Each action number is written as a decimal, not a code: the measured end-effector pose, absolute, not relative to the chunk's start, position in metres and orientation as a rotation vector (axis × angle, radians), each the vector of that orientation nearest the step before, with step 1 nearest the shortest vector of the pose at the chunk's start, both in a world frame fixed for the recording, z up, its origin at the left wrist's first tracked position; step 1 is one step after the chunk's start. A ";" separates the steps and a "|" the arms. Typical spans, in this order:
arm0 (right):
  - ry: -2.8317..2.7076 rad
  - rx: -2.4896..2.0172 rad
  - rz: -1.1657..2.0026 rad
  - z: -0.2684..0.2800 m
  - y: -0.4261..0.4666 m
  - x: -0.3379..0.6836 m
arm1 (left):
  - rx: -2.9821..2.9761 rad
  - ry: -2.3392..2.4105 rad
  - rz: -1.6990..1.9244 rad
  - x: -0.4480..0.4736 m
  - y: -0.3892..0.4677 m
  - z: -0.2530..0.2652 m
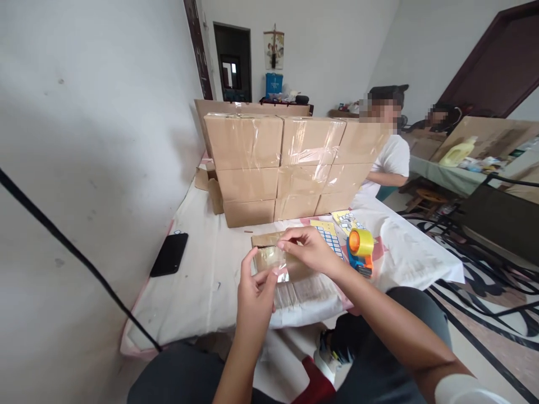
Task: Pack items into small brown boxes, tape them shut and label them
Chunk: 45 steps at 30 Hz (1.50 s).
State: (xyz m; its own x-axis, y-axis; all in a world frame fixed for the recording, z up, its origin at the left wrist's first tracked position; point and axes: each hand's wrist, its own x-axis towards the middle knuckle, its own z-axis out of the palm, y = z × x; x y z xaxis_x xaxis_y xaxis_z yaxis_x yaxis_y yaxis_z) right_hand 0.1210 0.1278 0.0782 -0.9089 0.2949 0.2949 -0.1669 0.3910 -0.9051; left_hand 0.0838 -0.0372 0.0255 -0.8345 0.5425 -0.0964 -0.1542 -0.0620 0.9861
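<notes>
A small cardboard box [300, 272] lies on the cloth-covered table in front of me. A shiny piece of clear packing tape [272, 259] spans the space between my hands, over the box's left part. My right hand [306, 249] reaches in from the right and pinches the tape's upper edge between thumb and fingertips. Lower down, my left hand [256, 289] has its thumb and a finger closed on the tape's lower edge, with the index finger raised. Whether the tape sticks to the box cannot be made out. To the right stands a tape dispenser [360, 252] with a yellow roll.
Taped cardboard boxes [280, 168] are stacked at the table's back. Yellow sticker sheets [327, 237] lie near the dispenser, a black phone [169, 255] at the left. A person in a white shirt [393, 160] sits behind the stack. A dark cable [80, 261] crosses the left side.
</notes>
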 end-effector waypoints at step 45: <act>-2.912 -0.534 1.612 0.055 0.148 0.065 | 0.639 2.206 1.320 0.025 -0.037 0.002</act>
